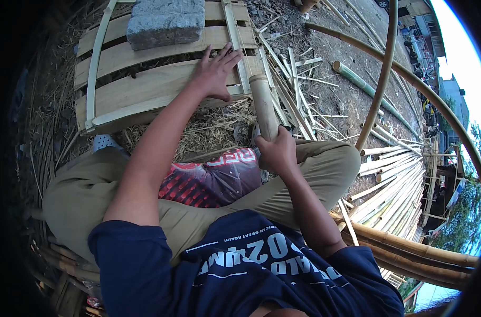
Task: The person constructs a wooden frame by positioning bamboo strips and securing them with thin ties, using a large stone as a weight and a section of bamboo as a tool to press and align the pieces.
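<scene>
Right grip (278, 151) clenched round a bamboo length (263, 108), its free end by the slatted panel (129, 96) — a firm hold should aid control. Left grip (217, 75) unclenched and empty, spread over a pale strip (231, 22) — best kept clear of that end; grey block (166, 26) beyond.

My one view looks through a fisheye lens on the wearer's head, aimed steeply down past the navy shirt (140, 264) and bent legs (325, 166), both very near. The left hand (217, 74) and right hand (277, 151) show farther out, the slatted wooden panel (119, 98) toward the top (edges bow there), and distant sky (462, 37) at the right rim.
</scene>
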Motion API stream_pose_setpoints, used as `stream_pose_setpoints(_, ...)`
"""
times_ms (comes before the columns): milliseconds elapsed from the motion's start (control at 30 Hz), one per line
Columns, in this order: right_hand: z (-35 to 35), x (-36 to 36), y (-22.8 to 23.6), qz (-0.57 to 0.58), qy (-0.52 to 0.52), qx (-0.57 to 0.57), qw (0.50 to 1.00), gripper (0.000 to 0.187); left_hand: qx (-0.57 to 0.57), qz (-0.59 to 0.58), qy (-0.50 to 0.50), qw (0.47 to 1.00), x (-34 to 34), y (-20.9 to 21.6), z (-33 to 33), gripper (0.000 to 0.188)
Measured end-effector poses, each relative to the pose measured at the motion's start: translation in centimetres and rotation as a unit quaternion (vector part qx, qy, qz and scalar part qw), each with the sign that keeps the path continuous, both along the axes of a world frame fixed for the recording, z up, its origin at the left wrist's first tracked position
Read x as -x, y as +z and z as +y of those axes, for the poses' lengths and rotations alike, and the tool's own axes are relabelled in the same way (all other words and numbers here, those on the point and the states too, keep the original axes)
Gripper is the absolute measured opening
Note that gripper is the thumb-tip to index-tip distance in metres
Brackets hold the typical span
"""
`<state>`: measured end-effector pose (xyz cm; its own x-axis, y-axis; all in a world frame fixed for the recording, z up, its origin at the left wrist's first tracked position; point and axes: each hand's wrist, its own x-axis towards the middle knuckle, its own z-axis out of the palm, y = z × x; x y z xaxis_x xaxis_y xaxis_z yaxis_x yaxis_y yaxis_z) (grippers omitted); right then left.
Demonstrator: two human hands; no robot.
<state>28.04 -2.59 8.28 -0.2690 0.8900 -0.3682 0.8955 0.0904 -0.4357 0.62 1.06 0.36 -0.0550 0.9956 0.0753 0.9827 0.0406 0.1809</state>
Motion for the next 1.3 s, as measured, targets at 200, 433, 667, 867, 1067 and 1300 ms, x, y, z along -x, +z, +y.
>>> stream_pose_setpoints(200,-2.9,2.1,3.1,0.284,-0.055,-0.155,0.944,0.040,-0.020,0.003,0.003,1.000,0.5,0.3,-0.7,0.135)
stream_pose_setpoints(433,-3.0,1.8,4.6,0.248,-0.049,-0.116,0.961,0.039,-0.006,-0.001,0.006,1.000,0.4,0.2,-0.6,0.132)
stream_pose_setpoints(667,0.7,0.5,-1.5,0.036,0.027,-0.103,0.994,0.042,-0.030,0.000,-0.004,1.000,-0.2,0.6,0.5,0.131)
stream_pose_setpoints(867,8.1,2.7,11.7,0.247,-0.018,-0.087,0.965,0.047,-0.013,-0.006,-0.005,1.000,0.4,0.6,-0.8,0.129)
stream_pose_setpoints(1067,18.3,0.7,6.8,0.171,-0.013,-0.080,0.982,0.052,0.016,0.008,-0.014,1.000,-2.5,2.1,0.1,0.118)
stream_pose_setpoints(1300,17.3,4.2,7.6,0.174,0.026,-0.051,0.983,0.049,0.069,-0.068,0.054,0.994,-1.9,2.4,-2.1,0.113)
